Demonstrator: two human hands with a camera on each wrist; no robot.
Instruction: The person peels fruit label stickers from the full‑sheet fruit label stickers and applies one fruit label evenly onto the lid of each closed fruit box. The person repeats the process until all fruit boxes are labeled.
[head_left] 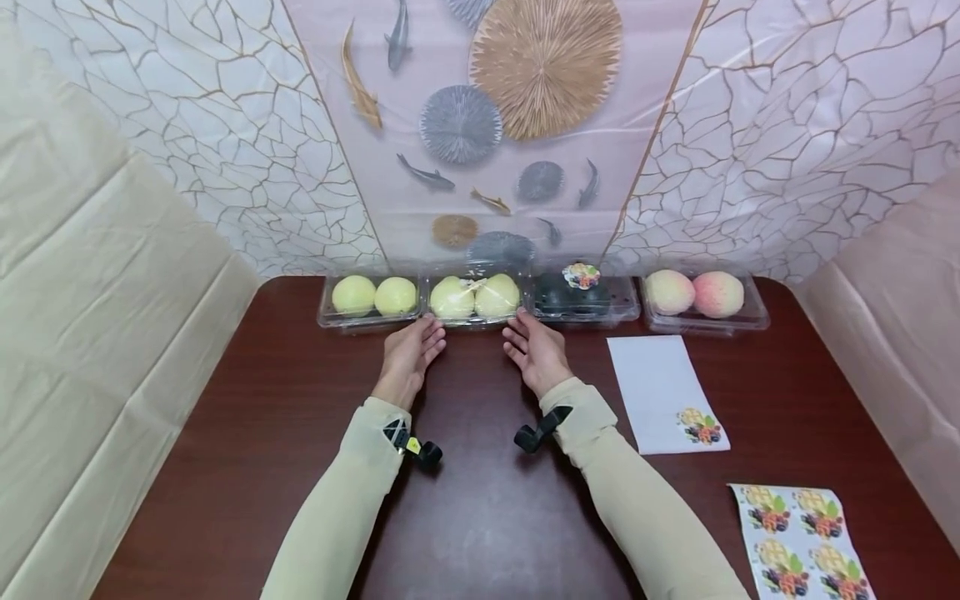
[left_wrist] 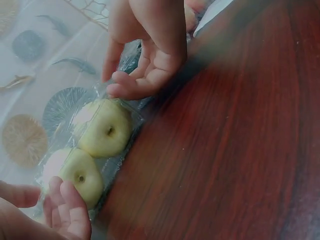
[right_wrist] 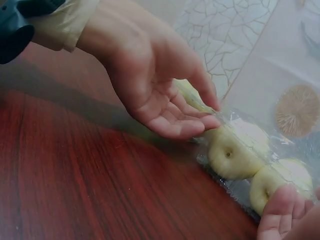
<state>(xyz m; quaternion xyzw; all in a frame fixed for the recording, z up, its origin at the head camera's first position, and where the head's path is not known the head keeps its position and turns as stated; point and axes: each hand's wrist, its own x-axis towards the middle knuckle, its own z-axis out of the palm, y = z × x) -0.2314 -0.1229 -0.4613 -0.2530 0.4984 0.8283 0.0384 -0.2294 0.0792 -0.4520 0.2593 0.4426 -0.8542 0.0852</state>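
Note:
A clear plastic box [head_left: 474,323] with two pale green, apple-like fruits [head_left: 497,296] sits against the back wall, between my hands. My left hand [head_left: 408,354] is at its left front corner, fingers loosely bent and spread. At the right front corner is my right hand [head_left: 538,354], palm turned inward. In the right wrist view the left hand [right_wrist: 150,80] has its fingertips against the box's end. The left wrist view has the right hand [left_wrist: 150,50] with thumb and fingers about the other corner. Neither hand plainly squeezes the box.
To the left stands a box of two yellowish fruits [head_left: 373,296]. On the right are a box of dark fruits [head_left: 573,296] with a fruit sticker and a box of two peaches [head_left: 693,293]. A white sheet [head_left: 652,383] with one sticker and a sticker sheet [head_left: 802,537] lie at right.

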